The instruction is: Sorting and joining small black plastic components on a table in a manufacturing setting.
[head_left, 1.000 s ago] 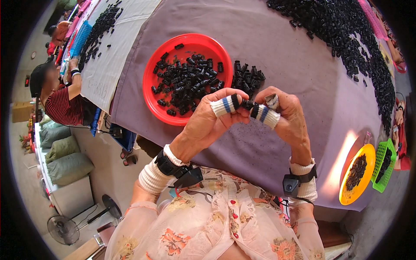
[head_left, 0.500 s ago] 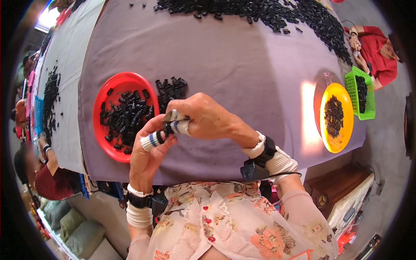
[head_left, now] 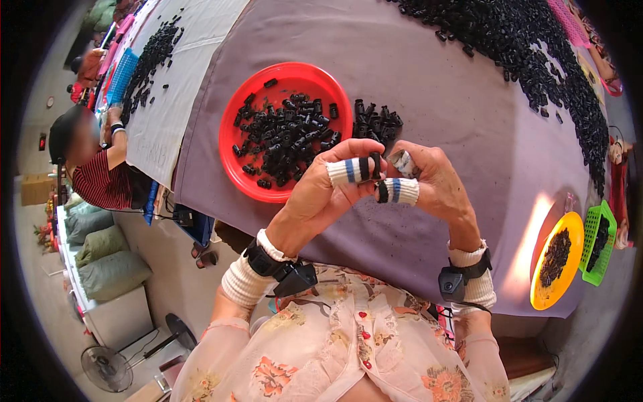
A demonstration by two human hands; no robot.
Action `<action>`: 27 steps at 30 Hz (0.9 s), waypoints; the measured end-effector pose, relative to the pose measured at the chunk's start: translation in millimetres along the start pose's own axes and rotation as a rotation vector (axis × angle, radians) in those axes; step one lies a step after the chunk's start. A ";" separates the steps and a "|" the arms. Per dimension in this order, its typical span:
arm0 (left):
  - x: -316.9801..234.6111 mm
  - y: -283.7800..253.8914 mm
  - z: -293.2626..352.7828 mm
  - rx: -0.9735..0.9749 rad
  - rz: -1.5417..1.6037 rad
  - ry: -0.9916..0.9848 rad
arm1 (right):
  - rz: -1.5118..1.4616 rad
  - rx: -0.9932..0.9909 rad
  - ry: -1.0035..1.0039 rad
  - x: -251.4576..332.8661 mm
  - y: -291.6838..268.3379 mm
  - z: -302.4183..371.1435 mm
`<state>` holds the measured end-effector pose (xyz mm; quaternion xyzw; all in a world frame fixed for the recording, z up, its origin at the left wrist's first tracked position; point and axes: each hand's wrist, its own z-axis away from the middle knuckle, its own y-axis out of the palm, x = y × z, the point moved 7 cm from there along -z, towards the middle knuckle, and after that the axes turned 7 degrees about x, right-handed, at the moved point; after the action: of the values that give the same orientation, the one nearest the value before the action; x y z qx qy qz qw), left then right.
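My left hand (head_left: 311,197) pinches a small black plastic piece (head_left: 376,163) between thumb and fingers. Close on its right, my right hand (head_left: 439,184) is curled, the fingertips almost meeting the left ones; whatever it may grip is hidden. Striped knit sleeves cover a finger on each hand, and a greyish wrap covers the right thumb. Just beyond the left hand lies a red round tray (head_left: 231,161) with many short black plastic pieces (head_left: 288,134) inside. Beside the tray's right rim sits a loose pile of similar pieces (head_left: 376,124) on the cloth.
A mauve cloth (head_left: 429,87) covers the table. Far right spreads a large heap of black pieces (head_left: 529,53). A yellow tray (head_left: 541,298) and a green basket (head_left: 593,271) hold dark bits at the right edge. Another person (head_left: 104,167) works at the left, near a blue basket (head_left: 122,74).
The view has swung, so the table's things sit further right. My hands have moved apart slightly from their overlapping grip, and the black piece now shows in the left fingers.
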<state>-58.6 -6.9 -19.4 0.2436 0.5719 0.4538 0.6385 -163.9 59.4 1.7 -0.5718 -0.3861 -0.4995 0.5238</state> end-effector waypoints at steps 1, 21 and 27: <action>0.4 0.1 0.0 -0.001 0.002 0.001 | 0.001 0.002 0.001 0.1 0.2 -0.3; -1.5 -1.9 -4.6 0.062 -0.068 0.059 | -0.028 0.087 0.015 -6.8 4.1 -8.3; -1.5 -1.2 -4.7 0.012 -0.079 0.045 | -0.071 0.089 -0.009 -4.2 8.8 -7.6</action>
<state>-62.6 -9.7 -20.7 0.2142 0.5979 0.4301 0.6416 -157.5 50.9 -4.7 -0.5362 -0.4302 -0.4976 0.5290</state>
